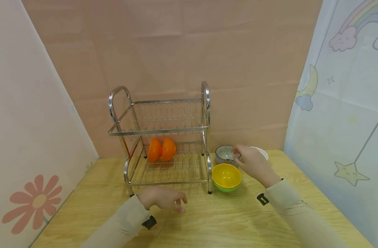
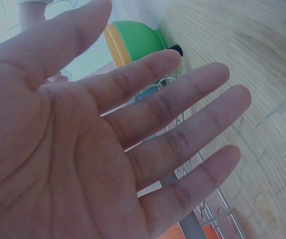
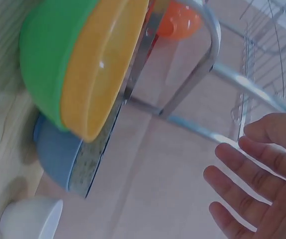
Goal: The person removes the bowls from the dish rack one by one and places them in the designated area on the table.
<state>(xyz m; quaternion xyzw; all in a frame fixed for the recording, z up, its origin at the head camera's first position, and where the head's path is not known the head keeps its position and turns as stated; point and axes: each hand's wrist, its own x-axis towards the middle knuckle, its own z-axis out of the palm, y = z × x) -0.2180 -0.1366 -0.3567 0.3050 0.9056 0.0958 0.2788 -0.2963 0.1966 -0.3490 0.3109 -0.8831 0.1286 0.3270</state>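
My left hand (image 1: 164,197) hovers in front of the dish rack (image 1: 168,131), fingers extended and palm bare in the left wrist view. To the right of the rack my right hand (image 1: 254,162) is held above the bowls, its fingers loosely bent around nothing. Below it a yellow bowl (image 1: 226,175) sits nested in a green bowl (image 1: 226,189). Just behind stands a speckled bowl with a dark rim (image 1: 225,152), stacked in a blue one (image 3: 58,152). A white bowl (image 1: 261,152) is partly hidden by my right hand. Two orange bowls (image 1: 168,150) stand tilted on the rack's lower tier.
The metal rack has two tiers, and its upper wire tier (image 1: 167,115) holds no dishes. Its front right leg (image 1: 210,182) stands close beside the nested bowls. Cloth walls (image 1: 238,75) enclose the wooden table (image 1: 195,230) at the back and sides.
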